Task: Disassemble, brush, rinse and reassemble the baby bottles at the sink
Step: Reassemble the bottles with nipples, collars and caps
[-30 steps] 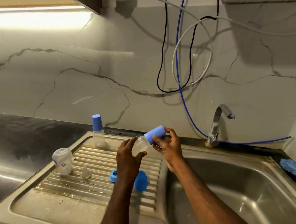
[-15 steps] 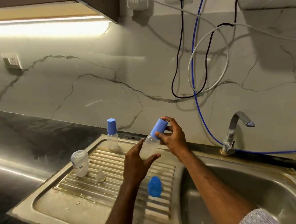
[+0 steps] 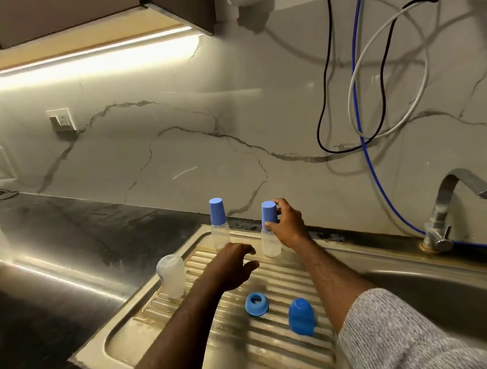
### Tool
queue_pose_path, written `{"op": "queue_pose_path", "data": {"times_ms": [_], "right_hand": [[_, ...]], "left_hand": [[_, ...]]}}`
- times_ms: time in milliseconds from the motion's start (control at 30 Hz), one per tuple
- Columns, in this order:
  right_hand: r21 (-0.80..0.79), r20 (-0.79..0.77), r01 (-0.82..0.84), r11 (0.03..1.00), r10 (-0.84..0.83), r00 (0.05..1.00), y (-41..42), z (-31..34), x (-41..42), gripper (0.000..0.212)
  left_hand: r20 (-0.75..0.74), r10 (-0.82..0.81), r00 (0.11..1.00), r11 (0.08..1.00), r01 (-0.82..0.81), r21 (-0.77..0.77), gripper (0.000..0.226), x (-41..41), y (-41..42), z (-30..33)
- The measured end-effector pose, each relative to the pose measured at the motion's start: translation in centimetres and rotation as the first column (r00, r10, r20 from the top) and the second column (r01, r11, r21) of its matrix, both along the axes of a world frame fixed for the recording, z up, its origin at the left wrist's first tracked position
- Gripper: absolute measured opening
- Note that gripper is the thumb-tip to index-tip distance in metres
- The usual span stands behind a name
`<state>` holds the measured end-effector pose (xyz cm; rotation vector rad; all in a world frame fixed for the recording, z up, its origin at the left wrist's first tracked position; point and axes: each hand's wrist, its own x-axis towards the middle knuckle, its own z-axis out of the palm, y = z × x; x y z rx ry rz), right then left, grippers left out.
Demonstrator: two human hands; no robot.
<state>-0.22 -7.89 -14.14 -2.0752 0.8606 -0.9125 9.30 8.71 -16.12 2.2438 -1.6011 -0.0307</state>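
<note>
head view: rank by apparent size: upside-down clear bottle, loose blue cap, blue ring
1. Upside-down clear bottle, largest.
2. Loose blue cap.
3. Blue ring, smallest.
The cap lies nearer the camera than the bottle, so their true gap may be wider.

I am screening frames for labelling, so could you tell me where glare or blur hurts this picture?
Head view: the under-cabinet light strip blows out to white and streaks glare across the dark polished counter; wide-angle distortion bends the wall edges; the left hand is slightly soft, while the capped clear bottle held by the right hand stays readable.

Dim, under-cabinet strip glare [image 3: 89, 55], wide-angle warp
</note>
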Motion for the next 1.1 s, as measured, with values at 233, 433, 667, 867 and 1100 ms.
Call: {"op": "queue_pose_path", "data": {"times_ms": [233,433,667,867,1100], "right_hand": [[0.097,-0.06,-0.002,0.995,0.008,0.998,-0.6,-0.3,0.1,0.07],[0.06,0.021,0.139,0.988,-0.141,0.99,0.9,-0.5,-2.4,0.063],[-0.029,-0.314,-0.278,0.96,0.255,0.915,6.3,-0.9,-6.2,0.019],[-0.005,-0.716,-0.44,0.898,0.304,0.629,10.8,-0.6,-6.2,0.043],[-0.132,-0.779,-0.452,0.882,0.189,0.597,13.0,-1.1,-5.7,0.04]], "left_hand": [[-0.012,-0.011,1.0,1.0,0.011,-0.001,0.034,0.6,-0.3,0.1],[-0.044,-0.024,0.999,0.995,0.02,-0.095,0.027,0.2,1.7,0.0],[-0.071,0.078,0.994,0.945,-0.097,-0.314,0.024,-1.0,6.0,-1.5],[-0.169,0.206,0.964,0.85,-0.262,-0.457,0.05,-2.0,9.5,-3.4],[-0.306,0.29,0.907,0.849,-0.391,-0.356,0.061,-2.4,10.5,-4.7]]}}
